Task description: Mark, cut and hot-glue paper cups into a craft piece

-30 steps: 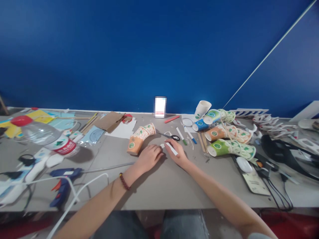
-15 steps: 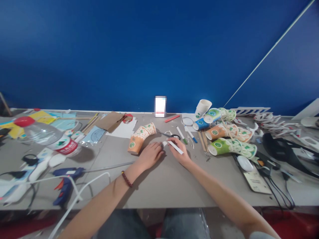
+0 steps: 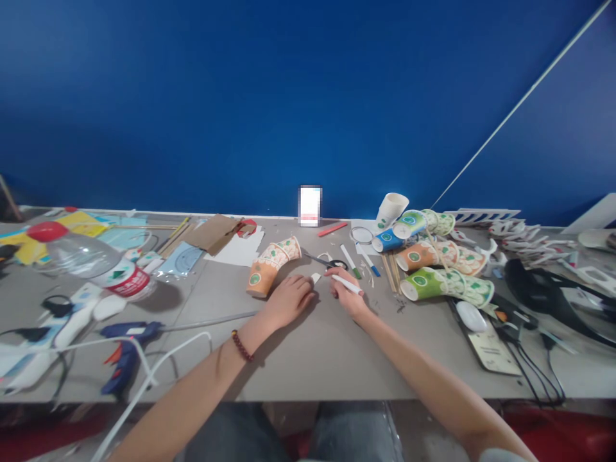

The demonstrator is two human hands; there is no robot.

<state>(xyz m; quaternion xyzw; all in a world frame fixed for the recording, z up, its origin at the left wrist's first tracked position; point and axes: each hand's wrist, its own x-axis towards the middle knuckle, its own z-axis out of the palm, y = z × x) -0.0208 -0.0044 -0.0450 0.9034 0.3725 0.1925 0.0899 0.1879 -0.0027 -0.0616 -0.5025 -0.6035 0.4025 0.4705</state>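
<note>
My right hand (image 3: 347,293) is closed around a white marker pen (image 3: 347,284), which slants across the fingers. My left hand (image 3: 292,296) lies low over the table with fingers stretched forward. Just beyond its fingertips is a small white piece of paper (image 3: 316,278); whether they touch it I cannot tell. Beside the left hand stands a bent chain of stacked paper cups (image 3: 272,264), orange at the bottom and leaf-patterned above. Scissors (image 3: 327,261) lie behind both hands, with a green-ended marker (image 3: 350,260) and a blue-ended marker (image 3: 368,259) to their right.
More joined paper cups (image 3: 447,285) lie at right, near wooden sticks (image 3: 392,273) and a white mouse (image 3: 471,317). At left are a large plastic bottle (image 3: 91,260), a blue glue gun (image 3: 126,359) and a power strip (image 3: 52,346). A lit screen (image 3: 309,205) stands at the back.
The marker in my right hand has turned slightly and shifted a little to the right. The small paper now shows more plainly between my hands. My left hand has barely moved.
</note>
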